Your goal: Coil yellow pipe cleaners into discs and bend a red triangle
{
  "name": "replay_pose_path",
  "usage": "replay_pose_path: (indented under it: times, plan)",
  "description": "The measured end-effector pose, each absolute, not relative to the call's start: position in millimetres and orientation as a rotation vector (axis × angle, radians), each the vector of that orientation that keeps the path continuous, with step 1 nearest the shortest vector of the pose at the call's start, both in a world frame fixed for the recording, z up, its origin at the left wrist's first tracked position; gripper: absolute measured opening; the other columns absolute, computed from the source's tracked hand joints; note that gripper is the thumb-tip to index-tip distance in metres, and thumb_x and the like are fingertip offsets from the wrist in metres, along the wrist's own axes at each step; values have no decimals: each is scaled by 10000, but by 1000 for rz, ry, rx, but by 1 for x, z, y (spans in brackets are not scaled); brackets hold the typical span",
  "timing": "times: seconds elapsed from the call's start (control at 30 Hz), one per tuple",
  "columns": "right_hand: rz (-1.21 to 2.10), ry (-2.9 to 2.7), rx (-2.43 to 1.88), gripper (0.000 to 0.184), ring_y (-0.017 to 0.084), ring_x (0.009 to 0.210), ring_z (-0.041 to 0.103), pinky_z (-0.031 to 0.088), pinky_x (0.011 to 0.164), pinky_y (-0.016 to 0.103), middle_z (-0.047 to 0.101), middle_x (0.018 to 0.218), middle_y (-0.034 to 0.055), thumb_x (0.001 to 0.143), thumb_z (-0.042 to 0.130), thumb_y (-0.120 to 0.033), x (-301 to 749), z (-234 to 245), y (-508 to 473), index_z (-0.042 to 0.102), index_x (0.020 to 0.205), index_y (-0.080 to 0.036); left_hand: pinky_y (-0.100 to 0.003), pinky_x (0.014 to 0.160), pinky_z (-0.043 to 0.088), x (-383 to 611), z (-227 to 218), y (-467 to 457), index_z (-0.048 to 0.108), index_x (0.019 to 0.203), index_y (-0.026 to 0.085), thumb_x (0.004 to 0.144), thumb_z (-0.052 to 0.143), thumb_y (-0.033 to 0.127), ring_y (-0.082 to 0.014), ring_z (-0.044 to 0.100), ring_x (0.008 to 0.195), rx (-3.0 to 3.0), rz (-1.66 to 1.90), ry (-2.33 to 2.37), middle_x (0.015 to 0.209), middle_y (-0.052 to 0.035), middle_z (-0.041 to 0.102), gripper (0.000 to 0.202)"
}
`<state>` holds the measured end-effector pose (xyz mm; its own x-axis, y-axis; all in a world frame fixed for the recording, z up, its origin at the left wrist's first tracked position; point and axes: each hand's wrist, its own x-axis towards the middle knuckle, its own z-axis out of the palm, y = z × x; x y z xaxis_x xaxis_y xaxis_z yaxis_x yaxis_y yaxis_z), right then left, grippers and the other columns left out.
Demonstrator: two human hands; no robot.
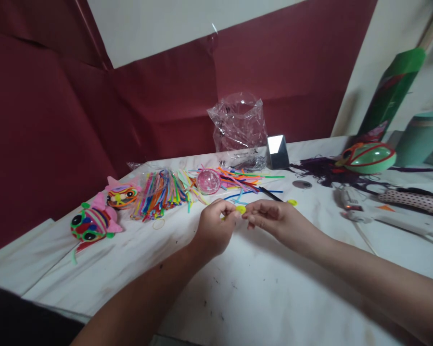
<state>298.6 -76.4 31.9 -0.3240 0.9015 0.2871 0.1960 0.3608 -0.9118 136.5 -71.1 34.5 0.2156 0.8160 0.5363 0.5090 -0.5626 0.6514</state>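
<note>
Yellow bit (241,209) pinched between two hands, low over white table (274,298), near its middle. Left hand (214,227) curled, thumb and forefinger clamped on bit's left side. Right hand (274,218) with fingertips drawn together on bit's right side. Just behind: black stick (270,194), second yellow piece (292,202), clear pink ball (208,181). Further left: heap of coloured strips (162,192), two striped fish toys (120,194), thin ring (158,224). To right, well apart: glue gun (353,204), green dome (370,157). At back: crumpled clear bag (238,120).
</note>
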Motion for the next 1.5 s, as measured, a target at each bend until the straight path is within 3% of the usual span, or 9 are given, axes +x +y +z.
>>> replay_pose_path:
  times: [0.27,0.63,0.93,1.07,1.27,1.5]
  plan:
    - [759,-1808,-1052,241,143,604,541,421,593,265,582,601,6,804,471,-372,298,26,-83,525,664,-184,-229,614,386,144,30,-78,507,592,161,694,510,130,-114,483,624,2146,1233,1198,612,17,500,107]
    - [455,-2081,-1184,155,129,495,502,372,499,240,583,578,7,789,434,-251,300,27,-82,548,715,-176,-308,706,314,133,30,-67,504,665,162,755,467,125,-163,503,735,2749,798,1223,688,-12,560,104]
    - [260,-2300,-1049,179,147,570,518,394,539,253,598,659,51,785,402,-167,306,23,-78,570,723,-158,-332,738,311,133,25,-68,524,710,153,777,381,118,-174,492,728,2913,703,1131,708,-42,559,162]
    - [392,-2202,-1079,170,150,576,532,405,557,266,599,645,39,794,426,-210,305,25,-79,579,739,-160,-288,699,335,133,31,-70,506,635,162,715,448,105,-147,487,680,2678,890,1078,642,-8,531,114]
    - [1036,-1786,-950,196,141,649,573,454,637,272,600,701,16,740,556,-351,299,27,-77,572,805,-167,-224,605,366,137,38,-73,493,610,157,702,484,129,-115,465,629,2188,1162,1154,635,13,485,96]
    - [875,-1749,-1038,220,140,605,546,424,591,263,572,613,10,774,511,-354,296,24,-82,547,662,-167,-214,590,350,140,30,-73,486,581,160,680,498,99,-105,448,607,2230,1132,1159,596,33,455,117]
